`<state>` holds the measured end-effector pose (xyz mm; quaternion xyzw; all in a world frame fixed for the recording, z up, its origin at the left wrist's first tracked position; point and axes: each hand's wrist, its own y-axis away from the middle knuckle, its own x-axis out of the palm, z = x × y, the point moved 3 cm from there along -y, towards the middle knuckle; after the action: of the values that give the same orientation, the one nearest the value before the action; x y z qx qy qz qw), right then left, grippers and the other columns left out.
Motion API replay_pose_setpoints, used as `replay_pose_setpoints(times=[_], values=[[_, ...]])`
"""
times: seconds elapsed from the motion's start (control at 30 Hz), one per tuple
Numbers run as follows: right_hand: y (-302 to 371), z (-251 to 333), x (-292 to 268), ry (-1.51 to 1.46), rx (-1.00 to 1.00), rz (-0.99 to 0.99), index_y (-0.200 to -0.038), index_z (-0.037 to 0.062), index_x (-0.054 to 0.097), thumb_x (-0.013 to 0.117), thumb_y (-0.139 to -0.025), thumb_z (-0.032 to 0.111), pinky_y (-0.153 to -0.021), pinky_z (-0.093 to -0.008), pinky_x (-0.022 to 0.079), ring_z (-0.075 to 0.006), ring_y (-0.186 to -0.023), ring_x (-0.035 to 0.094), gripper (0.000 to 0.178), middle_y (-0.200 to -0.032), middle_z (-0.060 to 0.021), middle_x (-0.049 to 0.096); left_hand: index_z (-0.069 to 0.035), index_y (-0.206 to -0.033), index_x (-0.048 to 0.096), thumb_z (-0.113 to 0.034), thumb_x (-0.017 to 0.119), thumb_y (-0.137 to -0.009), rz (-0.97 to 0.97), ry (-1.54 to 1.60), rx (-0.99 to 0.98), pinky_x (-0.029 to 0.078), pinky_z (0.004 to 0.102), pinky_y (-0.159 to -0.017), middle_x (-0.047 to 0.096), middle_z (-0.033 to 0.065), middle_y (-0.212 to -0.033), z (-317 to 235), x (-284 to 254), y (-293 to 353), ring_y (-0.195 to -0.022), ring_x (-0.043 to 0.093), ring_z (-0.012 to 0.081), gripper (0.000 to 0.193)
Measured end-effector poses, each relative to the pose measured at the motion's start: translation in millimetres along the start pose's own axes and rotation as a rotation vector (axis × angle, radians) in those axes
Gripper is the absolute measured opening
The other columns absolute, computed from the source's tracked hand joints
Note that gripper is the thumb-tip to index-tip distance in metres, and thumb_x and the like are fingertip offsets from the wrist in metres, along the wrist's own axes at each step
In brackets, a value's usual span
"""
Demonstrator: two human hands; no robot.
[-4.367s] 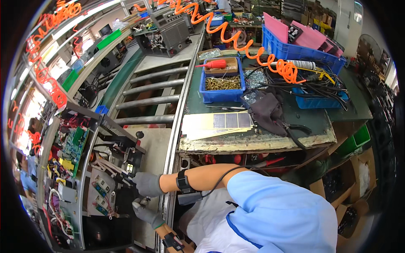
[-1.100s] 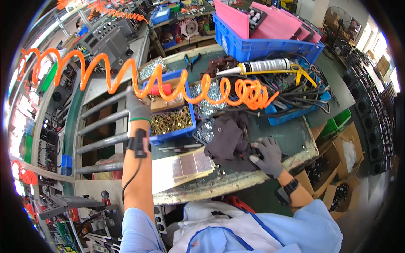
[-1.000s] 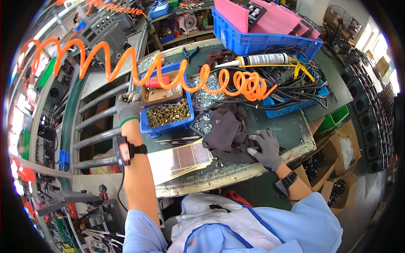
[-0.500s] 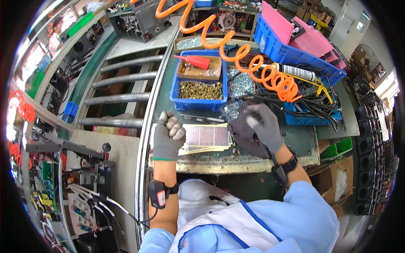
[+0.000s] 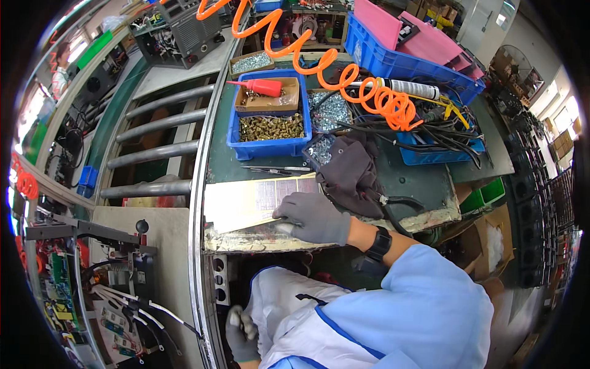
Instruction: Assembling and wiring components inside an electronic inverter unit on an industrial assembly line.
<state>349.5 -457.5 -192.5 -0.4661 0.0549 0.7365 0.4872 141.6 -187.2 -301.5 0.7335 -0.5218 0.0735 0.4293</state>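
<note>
My right hand [image 5: 316, 218], in a grey glove, reaches across the table's front edge. Its thumb and fingers are closed at the front right edge of a pale yellow label sheet [image 5: 243, 206], printed with dark panels and lit by glare on its left. Low beside my lap is my left hand [image 5: 241, 335], gloved too, with curled fingers; whatever they may hold is hidden. A dark grey cloth [image 5: 350, 172] lies crumpled right of the sheet. Behind the sheet are thin pen-like tools [image 5: 276, 169].
A blue bin [image 5: 270, 149] holds brass fasteners [image 5: 270, 128] and a red bottle [image 5: 264, 87]. Silvery screws [image 5: 332, 111] fill trays beside it. An orange coiled hose [image 5: 332, 58] hangs over the bench. Cables [image 5: 424, 132] crowd a blue tray; conveyor rollers [image 5: 153, 154] run at left.
My left hand has dropped from above the sheet to beside my lap. My right hand has moved left from the cloth onto the sheet's edge. The view has shifted slightly.
</note>
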Motion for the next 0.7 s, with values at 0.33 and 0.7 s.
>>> replay_pose_setpoints(times=[0.33,0.7], values=[[29,-7,-24,-0.065,0.202,-0.211,-0.087,0.0091,0.061,0.061,-0.078,0.022,-0.066,-0.0356,0.047,-0.0269,-0.074,0.059,0.016,-0.078,-0.0096,0.060,-0.008,-0.106,0.051,-0.030,0.047,-0.093,-0.027,0.178,-0.108,0.028,0.0205,-0.045,0.036,-0.0029,-0.063,23,-14,37,-0.051,0.031,0.0071,0.026],[126,-208,-285,0.498,1.017,-1.262,-0.097,0.0026,0.062,0.056,-0.081,0.022,-0.074,-0.0356,0.047,-0.0232,-0.085,0.060,0.026,-0.095,-0.0128,0.064,-0.007,-0.122,0.044,-0.013,0.050,-0.088,-0.072,0.070,-0.138,0.046,0.0273,-0.053,0.056,0.0069,-0.090,13,-34,32,-0.067,0.051,0.0160,0.036]])
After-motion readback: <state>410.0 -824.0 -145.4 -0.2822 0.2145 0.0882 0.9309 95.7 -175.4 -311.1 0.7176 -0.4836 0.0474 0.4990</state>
